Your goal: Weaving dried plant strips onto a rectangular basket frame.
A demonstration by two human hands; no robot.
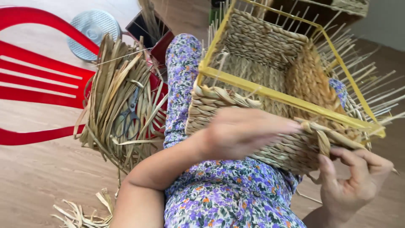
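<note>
A half-woven straw basket [261,50] on a yellow wire frame [270,95] rests on my lap, over purple floral cloth [228,185]. Thin upright stakes stick out beyond its rim. My left hand [240,131], blurred, lies against the near woven wall, its fingers reaching right to a flat straw strand [322,137]. My right hand [352,179] sits under the basket's near right corner with fingers curled around the same strand, where it bends over the frame.
A bundle of dried straw strips [116,101] lies on a red plastic chair [38,76] at left, with scissors [128,116] on top. A round metal lid [93,29] sits behind. Straw scraps [82,213] litter the wooden floor [38,177].
</note>
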